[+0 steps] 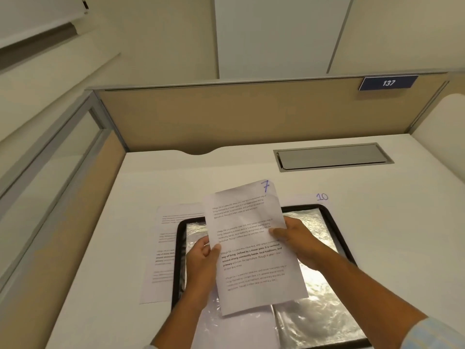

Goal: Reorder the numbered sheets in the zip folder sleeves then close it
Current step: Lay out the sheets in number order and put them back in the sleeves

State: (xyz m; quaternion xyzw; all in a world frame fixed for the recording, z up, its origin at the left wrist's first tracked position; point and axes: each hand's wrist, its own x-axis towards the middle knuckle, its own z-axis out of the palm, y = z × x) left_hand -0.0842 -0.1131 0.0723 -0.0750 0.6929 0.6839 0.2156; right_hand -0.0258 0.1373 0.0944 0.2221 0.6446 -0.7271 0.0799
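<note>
Our left hand [203, 258] and right hand [294, 238] each pinch a side edge of the sheet marked 7 [254, 248], thumb on the printed face and fingers behind, holding it over the open zip folder [345, 239] on the white surface [390, 222]. Its long axis runs away from us, far end leaning slightly left, with the shiny right-hand sleeve [319, 293] just below and nearer our right hand, so we judge the next move a short lowering. Sheet 10 [322, 196] pokes out beyond the folder's far right corner.

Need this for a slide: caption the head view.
Left hand and right hand hold sheet 7 over the open zip folder.
</note>
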